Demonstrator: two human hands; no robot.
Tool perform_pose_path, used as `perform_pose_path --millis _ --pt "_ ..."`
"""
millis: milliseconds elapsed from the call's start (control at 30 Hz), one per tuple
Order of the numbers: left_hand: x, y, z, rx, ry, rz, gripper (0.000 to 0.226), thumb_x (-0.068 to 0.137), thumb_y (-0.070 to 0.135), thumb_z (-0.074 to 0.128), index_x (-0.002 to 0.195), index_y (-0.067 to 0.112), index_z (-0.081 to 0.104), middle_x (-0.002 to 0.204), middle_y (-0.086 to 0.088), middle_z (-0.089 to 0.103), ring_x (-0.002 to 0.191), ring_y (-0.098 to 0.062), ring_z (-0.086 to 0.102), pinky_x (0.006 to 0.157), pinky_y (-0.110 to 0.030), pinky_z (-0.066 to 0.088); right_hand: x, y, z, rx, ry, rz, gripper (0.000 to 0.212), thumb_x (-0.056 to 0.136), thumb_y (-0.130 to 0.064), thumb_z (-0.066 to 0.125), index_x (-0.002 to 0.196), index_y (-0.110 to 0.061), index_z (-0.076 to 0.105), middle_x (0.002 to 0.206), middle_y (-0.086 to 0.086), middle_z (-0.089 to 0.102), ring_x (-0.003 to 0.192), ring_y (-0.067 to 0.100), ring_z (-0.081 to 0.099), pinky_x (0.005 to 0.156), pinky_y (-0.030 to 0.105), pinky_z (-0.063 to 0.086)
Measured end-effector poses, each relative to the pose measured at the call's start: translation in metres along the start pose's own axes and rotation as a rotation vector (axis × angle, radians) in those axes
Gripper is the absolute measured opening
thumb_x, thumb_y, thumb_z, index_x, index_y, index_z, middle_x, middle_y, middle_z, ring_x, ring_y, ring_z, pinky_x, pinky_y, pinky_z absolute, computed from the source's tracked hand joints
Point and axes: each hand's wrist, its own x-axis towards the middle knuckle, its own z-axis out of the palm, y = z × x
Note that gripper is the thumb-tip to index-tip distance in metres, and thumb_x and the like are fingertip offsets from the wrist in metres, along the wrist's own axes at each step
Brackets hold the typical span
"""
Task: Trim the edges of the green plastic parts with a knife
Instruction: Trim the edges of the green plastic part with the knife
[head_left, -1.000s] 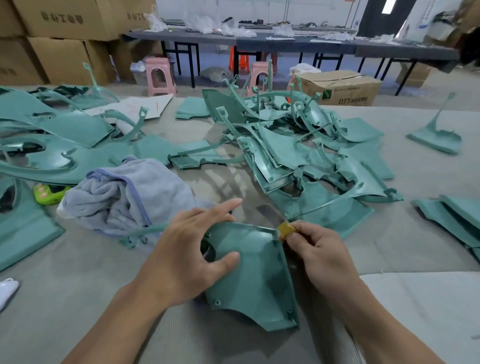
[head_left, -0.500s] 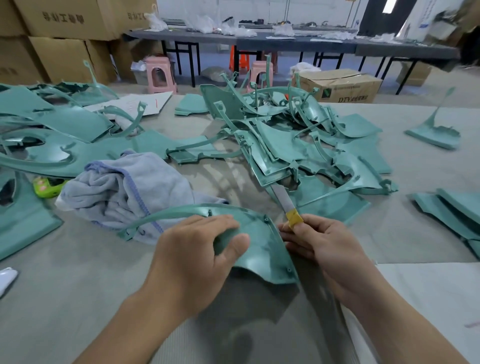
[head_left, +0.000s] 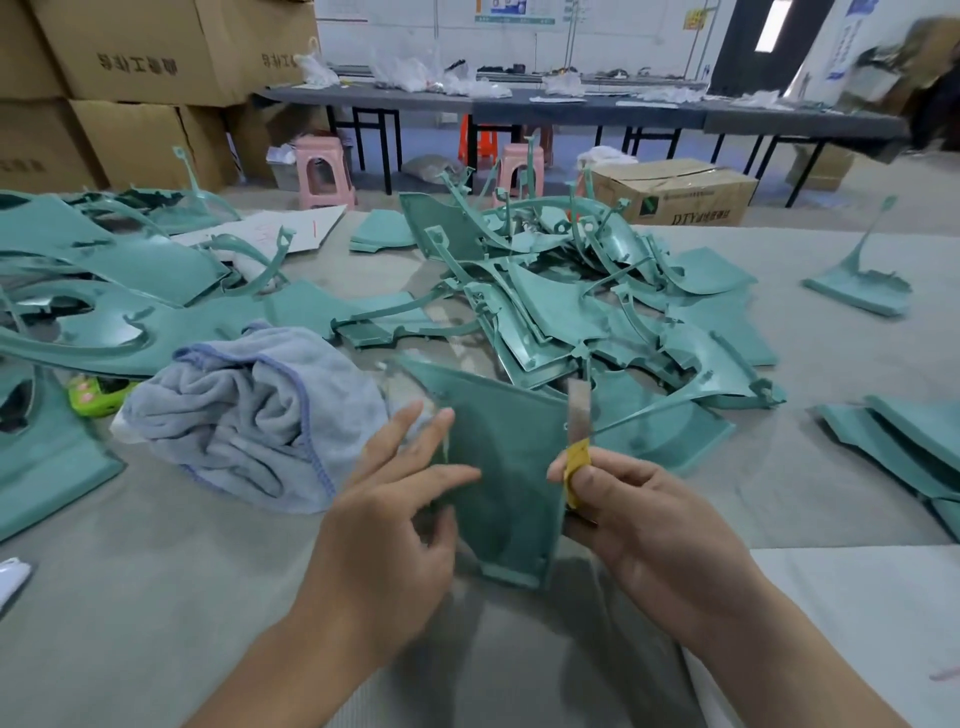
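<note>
Behind the grey-covered bench (head_left: 156, 597), stacked cardboard boxes (head_left: 140, 78) fill the far left corner, pink stools (head_left: 324, 174) stand on the grey floor, and long dark tables (head_left: 571, 106) line the white wall (head_left: 623, 36).

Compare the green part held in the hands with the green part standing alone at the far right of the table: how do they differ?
The held green part is lifted and tilted between the left hand and the right hand; the lone green part rests untouched on the table. The held one is a broad panel; the lone one has a thin stem rising upward. A knife lies against the held one only. Both share one green colour.
</note>
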Motion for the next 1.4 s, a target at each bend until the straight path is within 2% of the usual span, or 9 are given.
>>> perform_pose_path --millis 200,367,533,633,733,800,1100,1300,1400 --pt "-0.007 0.020 -0.002 -0.097 -0.156 -0.227 0.085 0.075 0.070 0.061 0.150 0.061 0.022 0.137 0.032 0.054 0.120 0.009 0.055 0.097 -0.021 0.049 -0.004 0.005 0.012 -0.012 -0.161 -0.009 0.032 0.071 -0.026 0.090 0.087 -0.002 0.078 0.091 0.011 0.070 0.090 0.018 0.067 0.090 0.031 0.056" --pt "-0.013 0.044 0.007 -0.197 -0.113 -0.417 0.115 0.065 0.056 0.080 0.147 0.068 0.001 0.140 0.039 0.046 0.119 0.017 0.051 0.092 0.002 0.036 -0.003 0.007 0.013 0.035 -0.224 0.075 0.033 0.084 -0.012 0.077 0.090 0.017 0.062 0.124 0.046 0.052 0.130 0.040 0.054 0.117 0.056 0.038" --pt "-0.012 0.050 0.007 -0.133 -0.016 -0.564 0.111 0.069 0.033 0.077 0.146 0.067 0.005 0.105 0.025 0.066 0.088 -0.004 0.067 0.078 -0.018 0.049 -0.003 0.010 0.017 -0.039 -0.366 0.140 0.010 0.089 -0.015 0.072 0.087 -0.006 0.074 0.140 0.027 0.059 0.140 0.033 0.050 0.113 0.049 0.043" --pt "-0.009 0.039 0.006 -0.103 0.118 -0.682 0.081 0.075 0.015 0.067 0.142 0.049 0.038 0.092 0.008 0.067 0.084 -0.027 0.064 0.073 -0.031 0.044 -0.003 0.009 0.016 -0.041 -0.232 0.207 0.025 0.073 -0.030 0.087 0.082 -0.009 0.076 0.130 0.021 0.068 0.120 0.033 0.067 0.094 0.039 0.056" --pt "-0.001 0.022 -0.003 -0.267 0.387 -0.813 0.007 0.086 0.017 0.068 0.091 0.022 0.064 0.068 0.012 0.061 0.083 -0.033 0.065 0.063 -0.033 0.039 0.001 0.002 0.008 0.010 -0.064 0.170 0.008 0.075 -0.015 0.079 0.079 -0.009 0.075 0.109 0.021 0.073 0.090 0.028 0.073 0.079 0.036 0.059" --pt "0.006 0.006 -0.011 -0.389 0.519 -0.874 0.020 0.087 0.013 0.071 0.072 0.021 0.062 0.063 0.015 0.063 0.073 -0.025 0.065 0.059 -0.032 0.043 0.003 -0.003 0.003 0.069 -0.006 0.140 0.009 0.081 -0.014 0.068 0.076 -0.009 0.073 0.097 0.020 0.071 0.077 0.025 0.069 0.073 0.034 0.058" --pt "0.017 -0.016 -0.043 -0.372 0.611 -0.847 0.042 0.067 0.038 0.062 0.108 0.033 0.066 0.089 0.003 0.072 0.090 -0.033 0.068 0.084 -0.054 0.057 0.001 -0.008 0.003 -0.057 0.190 0.097 0.015 0.075 -0.016 0.066 0.075 -0.007 0.078 0.074 0.018 0.064 0.054 0.021 0.051 0.049 0.024 0.044" --pt "0.026 -0.056 -0.075 -0.974 0.463 -1.053 0.038 0.100 0.011 0.052 0.138 0.010 0.056 0.054 0.002 0.069 0.042 -0.014 0.065 0.032 -0.026 0.049 0.002 -0.010 0.000 -0.041 0.270 0.072 0.015 0.073 -0.014 0.065 0.071 -0.005 0.077 0.069 0.017 0.060 0.052 0.020 0.049 0.042 0.024 0.040" --pt "0.034 -0.051 -0.066 -0.903 0.603 -0.897 0.035 0.101 0.015 0.053 0.135 0.012 0.058 0.091 0.002 0.077 0.074 -0.011 0.073 0.063 -0.026 0.061 0.003 -0.010 -0.002 -0.030 0.299 0.034 0.016 0.077 -0.011 0.064 0.071 -0.004 0.077 0.068 0.016 0.059 0.051 0.019 0.048 0.042 0.024 0.039"
